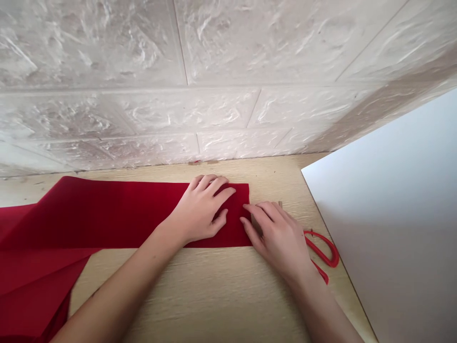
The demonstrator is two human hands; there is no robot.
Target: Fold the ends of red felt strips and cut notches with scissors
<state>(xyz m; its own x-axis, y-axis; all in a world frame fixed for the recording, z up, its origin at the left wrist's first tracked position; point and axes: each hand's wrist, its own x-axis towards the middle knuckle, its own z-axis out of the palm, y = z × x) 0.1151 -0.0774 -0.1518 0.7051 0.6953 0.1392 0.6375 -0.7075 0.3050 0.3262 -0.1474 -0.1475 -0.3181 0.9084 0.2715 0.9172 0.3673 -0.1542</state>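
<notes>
A pale brick-patterned wall (pixel 150 57) rose along the back edge of the wooden bench (pixel 210 295). To the right, a white panel (pixel 396 224) covered the view of the bench's right side, its near corner pointing toward the back edge. The red cloth (pixel 121 214) ran in a flat strip parallel to the back edge, from the bench's left side to about the middle, with looser folds spreading toward the front left corner.

The left hand (pixel 203 209) lay palm down on the strip near its right end, fingers moderately spread, thumb bent, most of the cloth stretching away to its left. The right hand (pixel 280 233) had thumb and forefinger a narrow way apart over the cloth's right end; whether they gripped it, I cannot tell. Red-handled scissors (pixel 334 255) lay beside that hand, near the panel, their blades hidden.
</notes>
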